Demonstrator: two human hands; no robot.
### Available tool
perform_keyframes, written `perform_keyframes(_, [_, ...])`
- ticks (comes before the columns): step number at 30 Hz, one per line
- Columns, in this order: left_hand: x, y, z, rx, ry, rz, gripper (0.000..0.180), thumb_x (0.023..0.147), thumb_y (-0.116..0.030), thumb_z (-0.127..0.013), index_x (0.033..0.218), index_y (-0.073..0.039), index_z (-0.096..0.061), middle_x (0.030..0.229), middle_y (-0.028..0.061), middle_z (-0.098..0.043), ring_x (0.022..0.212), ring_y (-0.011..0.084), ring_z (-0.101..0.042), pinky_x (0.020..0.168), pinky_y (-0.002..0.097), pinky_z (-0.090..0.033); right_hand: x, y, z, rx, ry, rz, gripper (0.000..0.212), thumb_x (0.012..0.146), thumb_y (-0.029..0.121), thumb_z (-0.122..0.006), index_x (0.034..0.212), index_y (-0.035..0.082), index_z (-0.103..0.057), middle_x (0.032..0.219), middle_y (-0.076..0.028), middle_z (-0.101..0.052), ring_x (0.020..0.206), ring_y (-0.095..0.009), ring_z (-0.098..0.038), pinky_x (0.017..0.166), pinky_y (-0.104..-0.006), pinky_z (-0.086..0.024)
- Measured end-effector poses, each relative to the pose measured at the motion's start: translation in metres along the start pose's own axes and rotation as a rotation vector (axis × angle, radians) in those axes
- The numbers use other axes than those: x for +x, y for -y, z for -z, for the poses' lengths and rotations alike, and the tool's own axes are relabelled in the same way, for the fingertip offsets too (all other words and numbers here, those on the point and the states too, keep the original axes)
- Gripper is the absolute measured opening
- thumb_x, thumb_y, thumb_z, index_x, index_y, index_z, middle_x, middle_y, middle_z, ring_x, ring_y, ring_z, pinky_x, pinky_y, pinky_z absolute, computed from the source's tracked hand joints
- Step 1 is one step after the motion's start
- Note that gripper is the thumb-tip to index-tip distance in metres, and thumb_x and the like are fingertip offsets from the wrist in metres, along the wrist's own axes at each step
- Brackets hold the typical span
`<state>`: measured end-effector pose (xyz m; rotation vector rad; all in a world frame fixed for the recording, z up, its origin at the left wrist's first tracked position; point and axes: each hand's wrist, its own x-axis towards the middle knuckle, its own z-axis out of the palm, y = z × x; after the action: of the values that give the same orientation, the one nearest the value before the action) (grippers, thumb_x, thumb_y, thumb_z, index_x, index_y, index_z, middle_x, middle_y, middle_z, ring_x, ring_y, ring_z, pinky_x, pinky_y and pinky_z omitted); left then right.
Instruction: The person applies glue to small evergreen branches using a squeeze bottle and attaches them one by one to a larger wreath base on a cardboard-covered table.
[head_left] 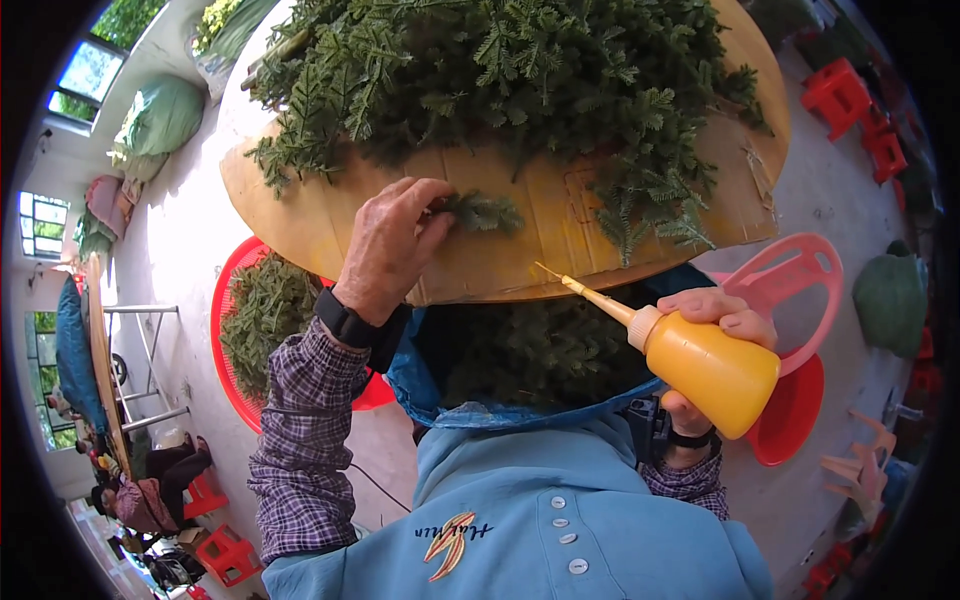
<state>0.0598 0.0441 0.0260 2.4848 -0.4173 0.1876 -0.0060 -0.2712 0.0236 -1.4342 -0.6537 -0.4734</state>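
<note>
My left hand [392,238] is closed over the cardboard sheet [440,262], its fingertips pinching a short green fir sprig [484,212]. The sprig points to the right, close above the cardboard. My right hand [715,318] is wrapped round a squeeze bottle [708,375] filled with yellow liquid. Its long, thin nozzle, coated yellow, points up and left, with the tip over the cardboard's near edge, apart from the sprig. A big heap of fir branches [500,80] covers the far part of the cardboard.
Below the cardboard's near edge, an open blue bag [480,415] holds more greenery. A red basket [228,350] of sprigs stands at left. At right are a pink plastic chair [828,270] and red stools [836,98]. Another person [145,500] sits far left.
</note>
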Motion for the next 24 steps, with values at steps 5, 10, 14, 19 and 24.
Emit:
perform_keyframes(5, [-0.028, -0.021, -0.007, 0.051, -0.079, 0.231, 0.04, 0.083, -0.007, -0.073, 0.12, -0.005, -0.059, 0.071, 0.0102, -0.066, 0.062, 0.0273, -0.065, 0.062, 0.0347, -0.055, -0.002, -0.002, 0.002, -0.001, -0.008, -0.003, 0.071, 0.077, 0.037, -0.087, 0.121, 0.01, -0.038, 0.112, -0.016, -0.059, 0.098, -0.032, -0.063, 0.086, -0.0434, -0.057])
perform_keyframes(10, [-0.04, -0.06, -0.024, -0.432, -0.197, 0.414, 0.034, 0.082, -0.001, -0.074, 0.115, -0.003, -0.065, 0.066, 0.0014, -0.062, 0.057, 0.0101, -0.058, 0.057, 0.023, -0.047, 0.0, -0.003, 0.002, -0.017, -0.01, -0.011, 0.071, 0.077, 0.037, -0.087, 0.121, 0.01, -0.038, 0.112, -0.016, -0.059, 0.098, -0.033, -0.064, 0.086, -0.0434, -0.057])
perform_keyframes(14, [-0.04, -0.059, -0.024, -0.42, -0.242, 0.367, 0.033, 0.082, 0.0, -0.073, 0.114, -0.004, -0.066, 0.077, 0.0035, -0.066, 0.065, 0.0117, -0.061, 0.059, 0.0238, -0.049, 0.004, -0.003, 0.0, -0.009, -0.015, -0.008, 0.071, 0.076, 0.037, -0.087, 0.121, 0.01, -0.038, 0.112, -0.016, -0.059, 0.098, -0.033, -0.064, 0.086, -0.0439, -0.057])
perform_keyframes(19, [-0.034, -0.043, -0.026, -0.143, -0.259, 0.136, 0.029, 0.082, -0.002, -0.073, 0.111, -0.004, -0.067, 0.091, 0.0083, -0.064, 0.077, 0.0187, -0.065, 0.063, 0.0301, -0.053, 0.008, -0.005, -0.003, 0.009, 0.008, 0.01, 0.072, 0.077, 0.036, -0.087, 0.122, 0.01, -0.038, 0.113, -0.017, -0.059, 0.098, -0.034, -0.064, 0.086, -0.0448, -0.057])
perform_keyframes(24, [-0.036, -0.035, -0.038, -0.108, -0.195, 0.08, 0.026, 0.081, -0.004, -0.074, 0.106, -0.005, -0.068, 0.093, 0.0074, -0.062, 0.079, 0.0222, -0.063, 0.067, 0.0346, -0.052, 0.009, -0.01, -0.009, 0.0, 0.009, 0.025, 0.075, 0.075, 0.041, -0.087, 0.124, 0.009, -0.039, 0.112, -0.016, -0.058, 0.096, -0.034, -0.063, 0.084, -0.0442, -0.055])
